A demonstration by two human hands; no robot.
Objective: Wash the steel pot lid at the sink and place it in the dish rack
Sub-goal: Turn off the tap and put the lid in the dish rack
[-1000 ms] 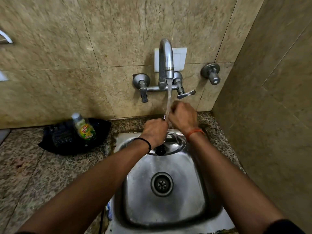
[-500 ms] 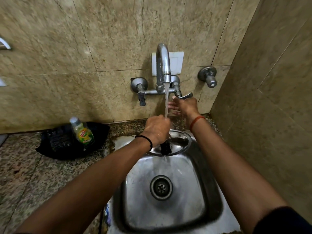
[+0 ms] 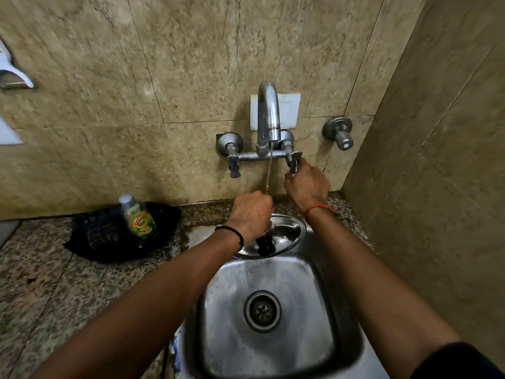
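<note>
Sink nearest, basin bare below grips. Left hand clenched on lid, holding it tilted over back of basin, black knob below fist. Thin stream lands on left knuckles. Right hand, beyond and right of lid grip, fingers closed on tap lever. Step judged: rinse ending, water being shut off. Next: carry lid to rack. Rack not in view; lid's far rim hidden by fist.

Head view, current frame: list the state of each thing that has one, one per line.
Faucet: running, thin stream.
Right tap handle: gripped by right hand.
Left tap handle: untouched.
Steel pot lid: held tilted over the sink by left hand.
Dish soap bottle: upright, capped.
Drain: unplugged.
</note>
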